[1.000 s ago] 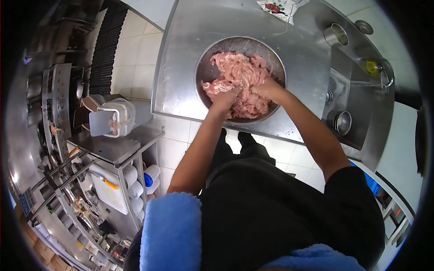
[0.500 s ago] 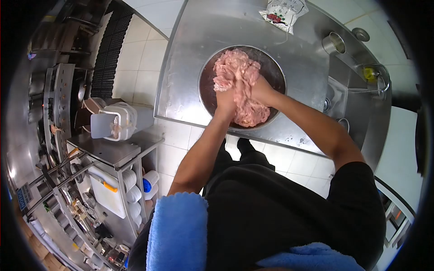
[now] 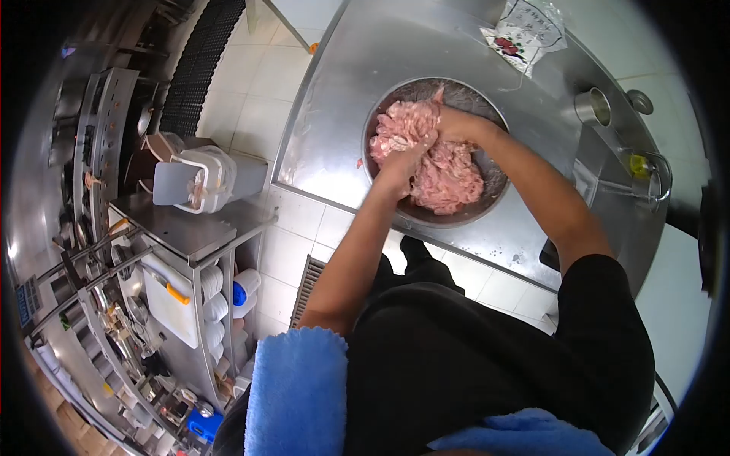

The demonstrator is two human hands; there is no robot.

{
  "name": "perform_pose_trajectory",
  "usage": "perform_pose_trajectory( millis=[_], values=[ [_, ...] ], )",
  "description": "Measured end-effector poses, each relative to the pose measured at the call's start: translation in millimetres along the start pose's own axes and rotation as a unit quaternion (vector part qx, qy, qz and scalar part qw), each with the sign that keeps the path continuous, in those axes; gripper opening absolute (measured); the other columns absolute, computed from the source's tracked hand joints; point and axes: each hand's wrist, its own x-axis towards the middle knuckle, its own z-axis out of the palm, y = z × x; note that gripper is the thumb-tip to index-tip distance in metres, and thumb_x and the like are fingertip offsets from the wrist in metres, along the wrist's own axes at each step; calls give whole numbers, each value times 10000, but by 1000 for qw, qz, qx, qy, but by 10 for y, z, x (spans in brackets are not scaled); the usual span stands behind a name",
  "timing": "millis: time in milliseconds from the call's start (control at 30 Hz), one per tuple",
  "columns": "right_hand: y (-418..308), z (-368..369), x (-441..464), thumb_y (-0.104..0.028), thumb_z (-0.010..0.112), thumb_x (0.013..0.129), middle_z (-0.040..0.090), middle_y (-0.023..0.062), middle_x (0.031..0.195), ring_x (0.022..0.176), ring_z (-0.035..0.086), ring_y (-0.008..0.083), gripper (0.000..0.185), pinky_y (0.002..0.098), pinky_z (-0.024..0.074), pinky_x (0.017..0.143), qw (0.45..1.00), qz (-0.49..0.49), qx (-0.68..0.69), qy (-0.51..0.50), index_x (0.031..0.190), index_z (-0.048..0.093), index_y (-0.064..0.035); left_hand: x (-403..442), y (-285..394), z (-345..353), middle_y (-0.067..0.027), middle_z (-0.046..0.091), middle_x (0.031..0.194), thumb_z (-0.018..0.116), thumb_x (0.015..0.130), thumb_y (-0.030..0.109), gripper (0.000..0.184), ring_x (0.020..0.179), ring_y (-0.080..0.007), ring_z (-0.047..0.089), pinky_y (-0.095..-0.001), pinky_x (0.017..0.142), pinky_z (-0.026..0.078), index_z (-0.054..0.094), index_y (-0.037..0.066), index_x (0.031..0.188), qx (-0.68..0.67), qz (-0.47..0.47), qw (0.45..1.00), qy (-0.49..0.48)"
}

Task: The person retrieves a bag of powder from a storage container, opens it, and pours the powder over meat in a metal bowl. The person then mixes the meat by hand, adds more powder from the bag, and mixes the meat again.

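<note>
A wide metal bowl (image 3: 471, 96) holds a big heap of raw pink meat (image 3: 449, 182), loose and in soft strips. My left hand (image 3: 401, 169) is sunk into the near left side of the heap, fingers curled round some of it. On the far side, my right hand (image 3: 458, 126) grips meat too, and its fingertips are hidden in the pile. The two hands are close together. A small scrap of meat (image 3: 360, 163) lies on the steel table just left of the bowl.
The bowl stands on a steel table (image 3: 327, 129). A printed plastic bag (image 3: 525, 38) and a metal cup (image 3: 593, 106) are farther back. A sink with a tap (image 3: 660, 182) is at right. At left, a white bin (image 3: 217, 182) stands on a steel rack.
The heap has dropped and spread lower in the bowl. My right hand has moved to its far side, and my left hand is lower on the near left. The view has turned slightly.
</note>
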Motion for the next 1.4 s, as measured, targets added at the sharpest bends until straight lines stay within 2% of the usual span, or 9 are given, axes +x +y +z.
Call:
perform_pose_trajectory(
  millis=[67,233,400,467,800,933,1167,1300,1400],
  values=[
    [270,104,-10,-231,636,905,663,179,1306,1161,630,244,483,388,472,1030,919,280,271,-54,1355,617,-56,-35,-24,98,-203,585,1367,805,863,473,845,1229,-270,592,-371,1025,501,498,-108,1395,13,4,999,47],
    [627,200,-4,-197,651,863,700,90,896,758,618,202,217,383,510,676,984,128,-79,-97,963,715,-15,139,-112,96,-288,564,1380,677,850,689,1063,1265,-315,559,-363,1068,437,471,-226,1349,119,49,984,124],
    [-906,183,-497,-83,633,851,665,67,909,814,609,155,231,345,523,734,871,198,411,184,1067,651,-4,-8,36,103,-330,528,1394,439,986,707,1006,1287,-313,540,-355,1079,424,429,-210,1401,243,30,964,108],
    [-966,282,-608,-51,633,841,661,65,964,877,610,137,268,329,522,779,898,95,344,258,1105,632,-3,-76,-122,133,-287,607,1329,310,1090,471,618,1200,-434,602,-447,1034,461,345,55,1545,486,282,821,96],
    [-1489,192,-1347,-328,750,895,670,119,1157,1137,617,247,540,375,472,998,883,204,351,234,1274,612,31,-408,183,437,-227,658,1231,646,862,304,456,1060,-434,666,-480,915,547,609,10,1208,746,228,623,59],
    [-1178,546,-1109,-371,699,937,669,205,1201,1170,617,401,513,428,475,1020,909,166,-54,378,1282,622,0,-346,189,637,-233,669,1207,723,817,242,532,1061,-370,685,-439,881,551,600,-13,1268,782,164,595,-82],
    [-856,306,-1244,-256,632,930,609,230,1294,1227,572,426,401,450,440,1075,915,246,-228,223,1289,634,-79,-702,158,413,-96,707,1107,761,882,161,402,990,-203,670,-372,869,539,640,-13,1223,409,260,869,-105],
    [-803,708,-1551,-288,678,888,610,213,1328,1247,579,402,472,428,434,1100,789,208,-464,345,1317,617,-102,-869,39,281,-194,525,1465,694,968,367,752,1280,-268,555,-364,1049,466,388,-49,1515,397,209,892,-66],
    [-897,812,-1623,-344,685,871,651,214,1280,1190,617,403,470,424,475,1047,906,277,-190,258,1277,648,-109,-610,-262,263,-244,531,1439,751,893,492,946,1265,-291,562,-377,1051,466,347,-102,1510,492,96,865,26]
  ],
)
